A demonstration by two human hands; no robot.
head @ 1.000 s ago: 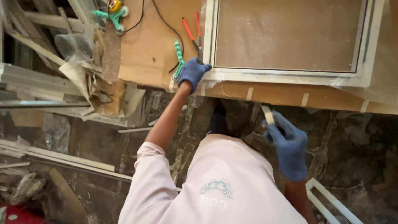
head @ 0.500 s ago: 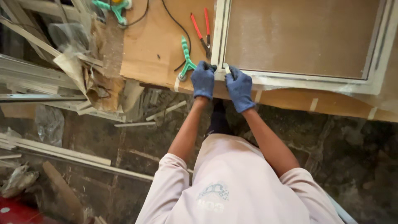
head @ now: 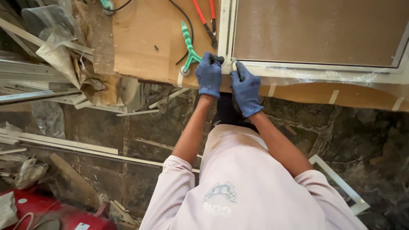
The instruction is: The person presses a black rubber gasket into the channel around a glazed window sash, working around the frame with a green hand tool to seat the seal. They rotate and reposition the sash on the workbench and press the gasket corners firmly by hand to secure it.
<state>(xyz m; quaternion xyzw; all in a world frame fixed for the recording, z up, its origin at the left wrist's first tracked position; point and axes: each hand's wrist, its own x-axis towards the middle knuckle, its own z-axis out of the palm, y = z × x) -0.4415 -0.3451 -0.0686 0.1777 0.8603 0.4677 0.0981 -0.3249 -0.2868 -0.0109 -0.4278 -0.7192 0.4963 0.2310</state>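
Here both gloved hands meet at the near corner of the white screen frame [head: 315,68], at twelve o'clock on the desk [head: 140,47]. The left hand [head: 209,75] presses flat, grip closed over the corner, likely steadying it. The right hand [head: 244,87] pinches something small at the frame's edge. A green roller tool [head: 188,47] lies at eleven, red pliers [head: 204,19] beyond.

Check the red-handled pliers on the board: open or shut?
Open, as far as shows. The red-handled pliers lie flat on the brown board, their two handles spread apart toward the top edge; the jaw end is too small to judge.
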